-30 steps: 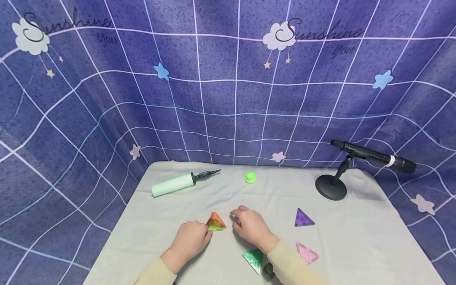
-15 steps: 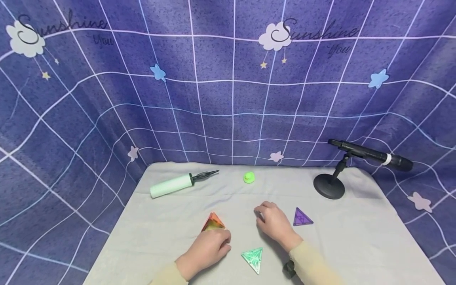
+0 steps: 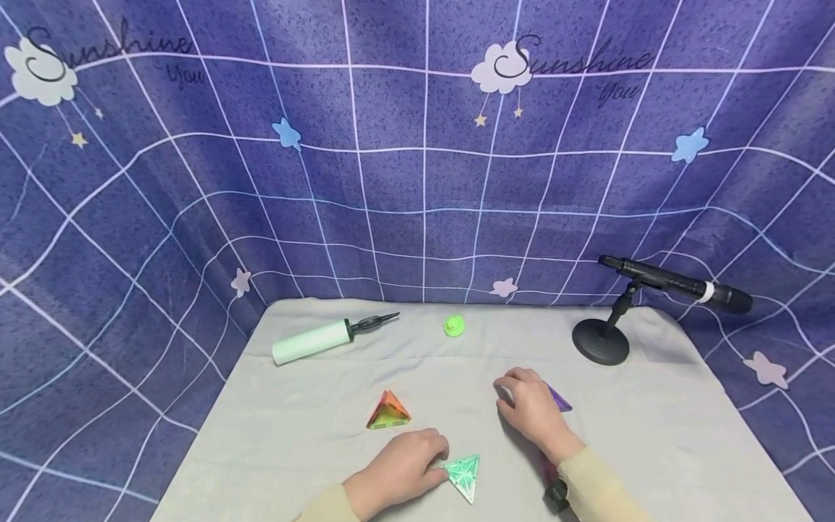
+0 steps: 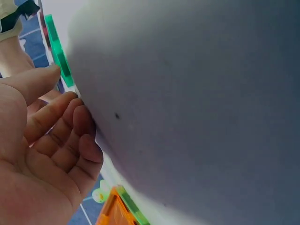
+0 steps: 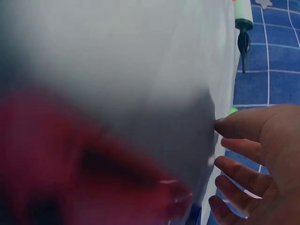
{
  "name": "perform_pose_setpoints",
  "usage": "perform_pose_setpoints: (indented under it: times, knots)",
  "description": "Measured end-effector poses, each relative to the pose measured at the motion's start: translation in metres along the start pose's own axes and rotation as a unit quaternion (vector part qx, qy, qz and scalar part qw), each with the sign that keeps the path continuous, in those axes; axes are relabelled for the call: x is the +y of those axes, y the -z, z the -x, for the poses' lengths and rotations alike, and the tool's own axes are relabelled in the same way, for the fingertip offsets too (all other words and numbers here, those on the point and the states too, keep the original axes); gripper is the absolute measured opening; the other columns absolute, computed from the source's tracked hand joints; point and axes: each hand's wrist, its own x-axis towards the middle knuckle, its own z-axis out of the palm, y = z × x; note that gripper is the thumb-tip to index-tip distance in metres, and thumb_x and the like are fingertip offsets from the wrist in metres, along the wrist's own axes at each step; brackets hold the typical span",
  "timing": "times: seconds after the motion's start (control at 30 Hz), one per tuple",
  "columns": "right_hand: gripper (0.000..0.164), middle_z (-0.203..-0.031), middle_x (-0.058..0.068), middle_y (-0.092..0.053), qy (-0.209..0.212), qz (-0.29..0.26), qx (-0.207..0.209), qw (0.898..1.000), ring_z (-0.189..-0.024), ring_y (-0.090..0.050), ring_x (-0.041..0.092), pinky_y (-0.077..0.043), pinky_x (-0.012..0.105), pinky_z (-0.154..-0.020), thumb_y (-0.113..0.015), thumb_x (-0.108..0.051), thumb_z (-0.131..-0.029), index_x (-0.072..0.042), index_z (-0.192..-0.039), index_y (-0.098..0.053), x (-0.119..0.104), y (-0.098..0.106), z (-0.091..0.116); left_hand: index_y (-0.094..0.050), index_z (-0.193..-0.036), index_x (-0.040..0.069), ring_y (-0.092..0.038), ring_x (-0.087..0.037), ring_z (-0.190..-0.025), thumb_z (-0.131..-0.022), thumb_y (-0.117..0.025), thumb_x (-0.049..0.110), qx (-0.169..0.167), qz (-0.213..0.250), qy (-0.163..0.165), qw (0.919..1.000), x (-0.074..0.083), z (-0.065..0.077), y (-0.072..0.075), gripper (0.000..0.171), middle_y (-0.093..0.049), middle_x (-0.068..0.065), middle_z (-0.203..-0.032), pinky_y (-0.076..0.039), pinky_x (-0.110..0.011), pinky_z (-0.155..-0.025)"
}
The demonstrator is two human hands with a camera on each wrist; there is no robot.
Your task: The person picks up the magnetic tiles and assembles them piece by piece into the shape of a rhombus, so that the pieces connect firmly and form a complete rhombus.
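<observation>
A translucent green triangular magnetic tile (image 3: 464,475) lies flat near the front of the table. My left hand (image 3: 404,467) is beside its left corner, thumb and fingertips right at the tile's edge with a gap between them. In the left wrist view the green tile (image 4: 58,51) appears edge-on by the thumb. To the left stand orange and yellow-green tiles joined as a small pyramid (image 3: 388,411). My right hand (image 3: 531,406), its fingers loosely bent and holding nothing, partly covers a purple triangular tile (image 3: 559,399). A pinkish tile (image 5: 140,183) is blurred under the right wrist.
Toward the back lie a pale green hand pump (image 3: 313,342) and a small green rubber duck (image 3: 454,326). A black microphone on a round-based stand (image 3: 601,341) is at the back right. A purple curtain (image 3: 391,181) rises behind the table.
My left hand has left the pyramid and moved right to the green tile. My right hand has moved right, from near the pyramid to over the purple tile; its arm now covers the pink one.
</observation>
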Motion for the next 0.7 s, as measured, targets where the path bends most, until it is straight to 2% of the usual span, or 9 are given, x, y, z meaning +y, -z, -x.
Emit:
perform_pose_setpoints:
  times: [0.27, 0.47, 0.7]
  knots:
    - [0.032, -0.103, 0.012, -0.069, -0.002, 0.019, -0.003, 1.000, -0.100, -0.064, 0.035, -0.052, 0.051, -0.090, -0.087, -0.008, -0.075, -0.001, -0.104, -0.078, 0.021, 0.010, 0.008, -0.069, -0.096, 0.023, -0.047, 0.004, -0.071, -0.091, -0.081, 0.038, -0.012, -0.020, -0.010, 0.9997, 0.004, -0.003, -0.004, 0.021, -0.057, 0.018, -0.087, -0.044, -0.018, -0.068]
    - [0.037, -0.111, 0.016, -0.068, -0.006, 0.027, -0.002, 1.000, -0.106, -0.063, 0.039, -0.052, 0.057, -0.088, -0.090, -0.014, -0.075, -0.002, -0.108, -0.077, 0.032, 0.018, 0.016, -0.068, -0.096, 0.022, -0.044, 0.003, -0.068, -0.091, -0.081, 0.039, -0.004, -0.028, -0.023, 0.9993, 0.008, -0.004, -0.003, 0.022, -0.054, 0.017, -0.086, -0.040, -0.016, -0.064]
    - [0.048, -0.122, 0.021, -0.066, -0.027, 0.011, -0.013, 0.999, -0.115, -0.061, 0.043, -0.049, 0.062, -0.092, -0.092, -0.020, -0.076, -0.002, -0.116, -0.075, 0.044, 0.027, 0.026, -0.068, -0.097, 0.023, -0.045, 0.004, -0.069, -0.091, -0.081, 0.039, -0.013, -0.033, -0.012, 0.9993, 0.010, -0.005, -0.004, 0.022, -0.054, 0.018, -0.086, -0.041, -0.016, -0.065]
